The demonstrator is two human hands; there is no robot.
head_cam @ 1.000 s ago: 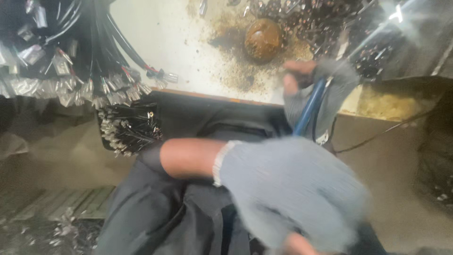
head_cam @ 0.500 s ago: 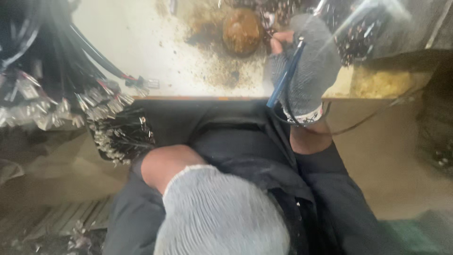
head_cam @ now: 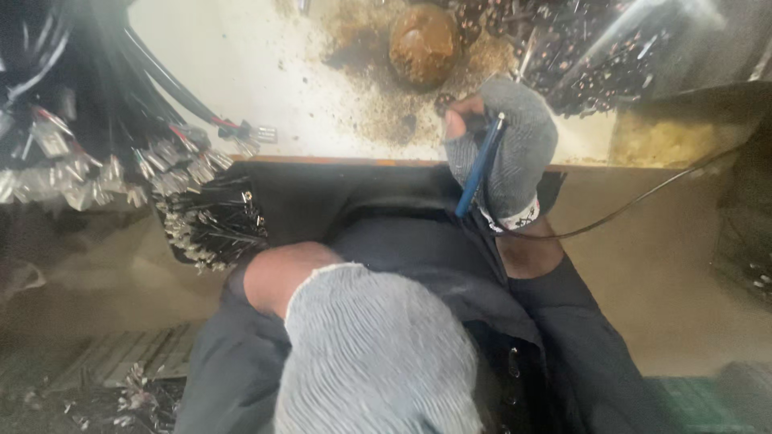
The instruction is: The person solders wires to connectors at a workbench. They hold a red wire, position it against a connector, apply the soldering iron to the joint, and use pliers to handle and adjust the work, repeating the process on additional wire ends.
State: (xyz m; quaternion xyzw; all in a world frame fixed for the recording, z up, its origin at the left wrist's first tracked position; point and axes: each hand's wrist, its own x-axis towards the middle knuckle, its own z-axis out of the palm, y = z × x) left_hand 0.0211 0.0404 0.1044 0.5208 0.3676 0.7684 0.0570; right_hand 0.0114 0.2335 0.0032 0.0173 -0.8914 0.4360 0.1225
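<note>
Head view, looking down over the person's lap toward a bench edge. The right hand (head_cam: 503,153), in a grey knitted fingerless glove, is raised at the front edge of the dirty white bench top (head_cam: 241,72) and is clenched around a slim blue rod-shaped tool (head_cam: 479,169). The tool runs diagonally, upper end near the bare fingertips (head_cam: 455,122), lower end projecting below the palm toward the glove cuff. A thin dark cable (head_cam: 643,201) curves away from the wrist area to the right; whether it joins the tool cannot be told.

The left hand (head_cam: 378,354), in a grey knitted glove, fills the lower centre of the view very close to the camera and is blurred. It appears closed into a fist, but whether it holds anything cannot be told. Its bare forearm (head_cam: 281,273) emerges from a dark sleeve above the dark trousers.

Just beyond the right hand, a brown rounded lump (head_cam: 424,44) sits on the bench in a patch of brown gritty debris (head_cam: 378,104). At upper right lies a heap of small dark metal parts (head_cam: 595,56). At left, a bundle of black wires with metal crimp terminals (head_cam: 161,161) hangs over the bench edge, and a second cluster of terminal-tipped black wires (head_cam: 213,225) lies just below it, beside the person's knee.
</note>
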